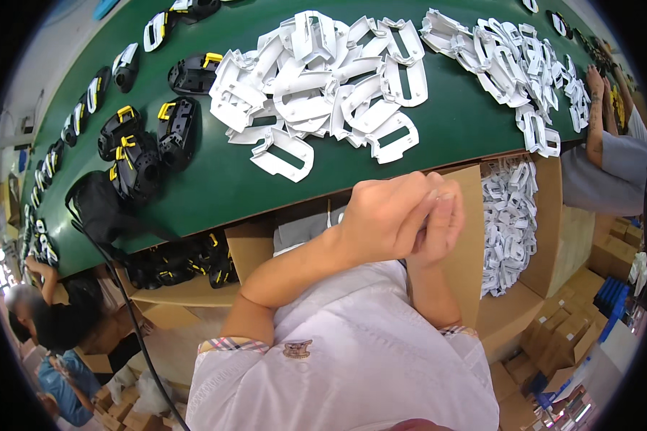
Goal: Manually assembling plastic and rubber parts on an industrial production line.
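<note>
My left hand (381, 218) and my right hand (444, 224) meet in front of my chest, just off the near edge of the green table (216, 208). The fingers of both are closed and pressed together at the tips. Whatever they pinch, if anything, is too small or hidden to make out. Beyond them on the table lies a heap of white plastic frame-shaped covers (316, 86), each with a long slot. One loose white cover (286, 154) rests at the heap's near side. To its left sit several black plastic housings with yellow clips (176, 133).
A second heap of white covers (507, 61) lies farther right. Below the edge stand a cardboard box of white covers (509, 230) and one of black parts (187, 269). A black cable (133, 316) hangs at left. Co-workers' arms (595, 108) show at the right.
</note>
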`<state>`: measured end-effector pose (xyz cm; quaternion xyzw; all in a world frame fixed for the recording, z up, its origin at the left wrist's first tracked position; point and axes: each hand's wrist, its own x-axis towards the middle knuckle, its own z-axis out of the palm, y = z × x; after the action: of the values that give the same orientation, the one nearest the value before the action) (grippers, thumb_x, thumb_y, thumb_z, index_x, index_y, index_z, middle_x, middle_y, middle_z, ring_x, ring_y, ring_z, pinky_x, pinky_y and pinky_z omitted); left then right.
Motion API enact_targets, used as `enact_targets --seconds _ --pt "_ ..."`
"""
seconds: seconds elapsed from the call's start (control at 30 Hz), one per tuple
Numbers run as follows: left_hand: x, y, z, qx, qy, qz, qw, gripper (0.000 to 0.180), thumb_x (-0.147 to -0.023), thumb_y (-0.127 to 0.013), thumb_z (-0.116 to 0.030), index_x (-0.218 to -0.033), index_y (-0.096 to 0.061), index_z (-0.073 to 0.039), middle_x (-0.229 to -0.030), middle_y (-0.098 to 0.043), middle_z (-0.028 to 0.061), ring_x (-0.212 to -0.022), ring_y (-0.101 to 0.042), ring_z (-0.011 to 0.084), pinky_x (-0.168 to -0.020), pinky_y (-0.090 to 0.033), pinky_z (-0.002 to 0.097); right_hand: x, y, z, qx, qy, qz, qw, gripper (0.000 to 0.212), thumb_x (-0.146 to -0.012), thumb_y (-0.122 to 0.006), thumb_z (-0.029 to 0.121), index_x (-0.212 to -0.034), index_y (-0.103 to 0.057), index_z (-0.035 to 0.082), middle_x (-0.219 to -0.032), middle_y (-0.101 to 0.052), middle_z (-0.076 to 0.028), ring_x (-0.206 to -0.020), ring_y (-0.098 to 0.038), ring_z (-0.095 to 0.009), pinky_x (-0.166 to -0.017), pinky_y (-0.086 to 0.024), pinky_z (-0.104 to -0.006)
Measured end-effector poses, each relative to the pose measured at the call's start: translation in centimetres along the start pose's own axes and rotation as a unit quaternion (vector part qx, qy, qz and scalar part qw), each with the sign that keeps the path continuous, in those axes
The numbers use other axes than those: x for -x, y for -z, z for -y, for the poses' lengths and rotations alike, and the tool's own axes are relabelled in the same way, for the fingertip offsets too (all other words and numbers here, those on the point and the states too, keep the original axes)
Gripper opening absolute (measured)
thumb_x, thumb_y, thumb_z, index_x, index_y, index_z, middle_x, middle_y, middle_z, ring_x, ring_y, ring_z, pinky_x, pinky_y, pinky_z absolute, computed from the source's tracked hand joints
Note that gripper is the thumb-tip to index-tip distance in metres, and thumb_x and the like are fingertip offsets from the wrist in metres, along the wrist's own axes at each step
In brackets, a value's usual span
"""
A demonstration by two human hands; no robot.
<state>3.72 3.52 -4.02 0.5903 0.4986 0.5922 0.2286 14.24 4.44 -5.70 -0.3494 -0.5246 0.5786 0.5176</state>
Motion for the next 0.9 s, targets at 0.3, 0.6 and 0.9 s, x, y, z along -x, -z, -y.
enact_targets --seconds 0.3,0.6,0.9 --pt "-0.5 0.5 -0.5 -0.064 -0.002 0.067 0.996 0.01 -0.076 -0.059 -0.006 -0.085 -0.057 0.0 -0.07 -0.054 0.0113 -0.055 -0.052 0.0274 -0.051 -0.043 0.0347 0.0 1.6 -2.8 0.036 -0.059 -0.078 0.995 0.023 -0.096 -0.04 0.022 -0.08 -0.042 0.006 -0.069 -0.039 0.002 -0.06 -0.034 -0.005 -0.051 -0.029 -0.0204" --pt "-5.6 6.2 -10.0 -0.278 -0.12 0.265 0.916 0.025 -0.061 -0.065 -0.01 -0.085 -0.058 -0.005 -0.08 -0.053 0.0054 -0.072 -0.049 0.0196 -0.058 -0.039 0.0314 -1.6 4.1 1.3 0.028 -0.155 -0.176 0.972 0.022 -0.096 -0.04 0.024 -0.083 -0.047 0.009 -0.061 -0.038 0.005 -0.049 -0.037 -0.004 -0.044 -0.029 -0.0192" --pt "-7.4 2.1 -11.2 -0.179 -0.009 0.457 0.872 0.02 -0.06 -0.066 -0.016 -0.076 -0.06 -0.006 -0.067 -0.054 0.0077 -0.062 -0.053 0.0235 -0.054 -0.043 0.0332 -0.6 1.6 1.3 0.096 -0.186 -0.285 0.936 0.02 -0.095 -0.046 0.027 -0.091 -0.049 0.007 -0.083 -0.05 -0.001 -0.077 -0.051 -0.011 -0.071 -0.045 -0.0251"
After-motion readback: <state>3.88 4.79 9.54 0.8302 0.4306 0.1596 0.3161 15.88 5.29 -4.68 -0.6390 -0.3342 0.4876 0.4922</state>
